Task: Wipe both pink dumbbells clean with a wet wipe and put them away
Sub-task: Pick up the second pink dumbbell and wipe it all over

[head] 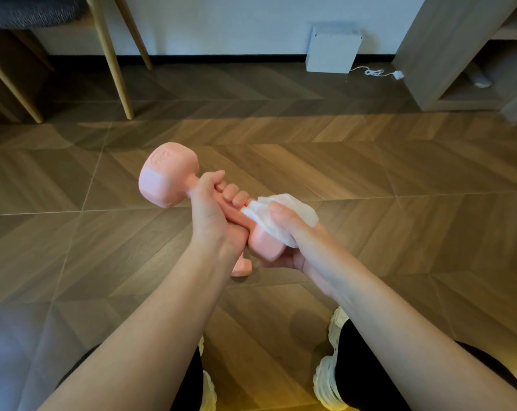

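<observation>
Wiping the five-o'clock head of the pink dumbbell (pixel 168 173), the right grip (pixel 295 238) clutches the wet wipe (pixel 298 210) while the left grip (pixel 209 215) clasps its handle; the ten-o'clock head likely comes next.

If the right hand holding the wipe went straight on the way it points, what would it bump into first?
Probably the left hand, which grips the dumbbell by its handle just ahead of the right hand and its wet wipe.
</observation>
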Tool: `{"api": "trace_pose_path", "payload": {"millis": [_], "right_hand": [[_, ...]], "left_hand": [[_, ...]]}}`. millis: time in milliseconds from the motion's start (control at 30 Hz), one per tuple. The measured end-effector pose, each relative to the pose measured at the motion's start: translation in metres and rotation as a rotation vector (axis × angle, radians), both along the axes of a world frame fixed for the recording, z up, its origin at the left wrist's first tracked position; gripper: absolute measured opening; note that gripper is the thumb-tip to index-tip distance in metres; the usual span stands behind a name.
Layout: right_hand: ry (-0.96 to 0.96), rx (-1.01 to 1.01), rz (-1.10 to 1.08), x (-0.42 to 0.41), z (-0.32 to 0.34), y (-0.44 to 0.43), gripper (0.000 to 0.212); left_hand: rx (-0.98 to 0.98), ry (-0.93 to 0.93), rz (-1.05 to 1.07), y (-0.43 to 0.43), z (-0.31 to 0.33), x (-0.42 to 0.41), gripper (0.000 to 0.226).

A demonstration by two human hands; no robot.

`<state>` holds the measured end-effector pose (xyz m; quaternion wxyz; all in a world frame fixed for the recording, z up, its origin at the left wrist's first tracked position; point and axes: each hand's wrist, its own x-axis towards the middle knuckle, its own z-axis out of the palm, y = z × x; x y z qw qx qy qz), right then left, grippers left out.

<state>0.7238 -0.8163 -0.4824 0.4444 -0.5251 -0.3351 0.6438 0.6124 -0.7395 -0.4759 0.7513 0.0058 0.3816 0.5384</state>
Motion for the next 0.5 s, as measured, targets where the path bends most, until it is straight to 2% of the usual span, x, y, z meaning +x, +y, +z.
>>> {"api": "trace_pose_path", "payload": {"millis": [167,200,333,433,500], "right_hand": [[0.179,-0.019,0.121,0.015,0.0,-0.001,0.041],[0.187,-0.005,0.143,0.016,0.0,-0.001,0.039],[0.061,0.053,0.102,0.001,0.002,-0.001,0.015],[-0.042,0.024,-0.011,-0.001,0.002,0.002,0.02],[-0.016,0.022,0.001,0.006,0.001,0.003,0.027]], "left_hand": [[-0.014,0.009,0.007,0.001,-0.001,-0.001,0.035],[-0.015,0.001,0.015,0.001,-0.001,-0.002,0.035],[-0.017,0.012,0.035,0.0,-0.003,-0.002,0.037],[-0.027,-0.03,0.021,0.001,-0.004,-0.001,0.037],[-0.035,-0.067,0.022,0.003,-0.005,-0.001,0.035]]}}
